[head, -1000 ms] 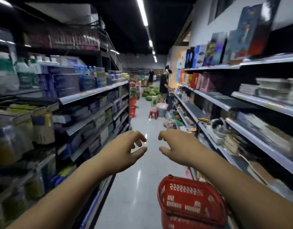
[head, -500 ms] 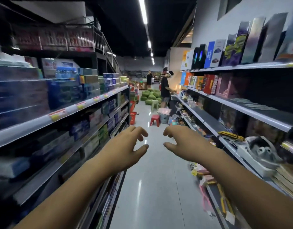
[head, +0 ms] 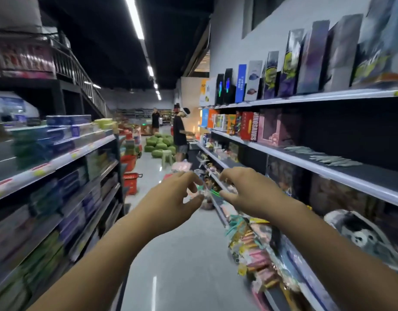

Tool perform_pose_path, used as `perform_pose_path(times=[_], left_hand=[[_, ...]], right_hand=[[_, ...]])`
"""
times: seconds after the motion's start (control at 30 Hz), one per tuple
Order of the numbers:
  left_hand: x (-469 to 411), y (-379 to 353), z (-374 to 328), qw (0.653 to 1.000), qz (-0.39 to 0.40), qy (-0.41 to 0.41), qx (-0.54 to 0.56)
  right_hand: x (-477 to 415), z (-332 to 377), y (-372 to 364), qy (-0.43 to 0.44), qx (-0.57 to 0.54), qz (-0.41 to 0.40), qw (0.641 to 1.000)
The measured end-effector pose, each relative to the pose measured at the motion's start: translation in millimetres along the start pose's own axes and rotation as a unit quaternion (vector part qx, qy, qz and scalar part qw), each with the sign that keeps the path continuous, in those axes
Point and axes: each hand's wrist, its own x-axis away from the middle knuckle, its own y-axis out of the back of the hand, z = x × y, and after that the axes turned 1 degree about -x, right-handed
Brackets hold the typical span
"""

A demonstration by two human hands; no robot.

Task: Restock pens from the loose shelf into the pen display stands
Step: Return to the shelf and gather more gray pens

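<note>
Pens unseen: searching along aisle (head: pixel 171 265). Empty, loosely curled: left hand (head: pixel 171 199) and right hand (head: pixel 249 191). Next: locate the loose shelf.

"DINOSAURS" on red box (head: pixel 249 126)

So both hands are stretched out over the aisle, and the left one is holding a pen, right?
Not quite: the head view shows the left hand holding nothing, its fingers loosely curled. The rest is right: it and the right hand are stretched out over the aisle.
</note>
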Motion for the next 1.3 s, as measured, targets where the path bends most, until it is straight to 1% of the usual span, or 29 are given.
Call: perform_pose_path(times=[0.13, 0.23, 0.4, 0.53, 0.73, 0.9, 1.0, 1.07, 1.17, 1.3], left_hand=[[-107.4, -32.4, 31.4, 0.999, -0.002, -0.039, -0.004], [-178.7, -62.5, 44.6, 0.997, 0.001, -0.068, 0.028], [-289.1, -134.3, 55.4, 0.99, 0.018, -0.133, 0.046], [-379.0, -203.3, 53.1, 0.977, 0.042, -0.194, 0.076], [-510.0, -290.4, 34.1, 0.948, 0.094, -0.273, 0.133], [-600.7, -362.1, 3.3, 0.921, 0.119, -0.329, 0.172], [-642.0, -410.4, -18.1, 0.901, 0.151, -0.363, 0.183], [-669.6, -442.6, -31.7, 0.891, 0.165, -0.384, 0.176], [-715.4, -487.3, -52.1, 0.878, 0.179, -0.414, 0.16], [-772.3, -535.8, -83.2, 0.874, 0.207, -0.41, 0.156]], right_hand=[[-79.2, -58.1, -4.3, -0.025, 0.026, 0.0, 0.999], [-121.6, -102.6, -10.1, -0.055, 0.039, -0.003, 0.998], [-170.4, -190.8, -31.9, -0.124, 0.074, -0.005, 0.99], [-201.5, -270.4, -48.9, -0.189, 0.111, -0.002, 0.976], [-241.9, -381.4, -53.7, -0.292, 0.147, -0.003, 0.945], [-250.9, -461.4, -62.1, -0.368, 0.158, -0.035, 0.916], [-247.3, -505.2, -76.7, -0.41, 0.146, -0.009, 0.9], [-247.6, -536.2, -83.6, -0.433, 0.134, 0.005, 0.892], [-252.4, -588.4, -88.1, -0.452, 0.123, -0.006, 0.884], [-267.2, -662.4, -94.7, -0.452, 0.123, -0.014, 0.884]])
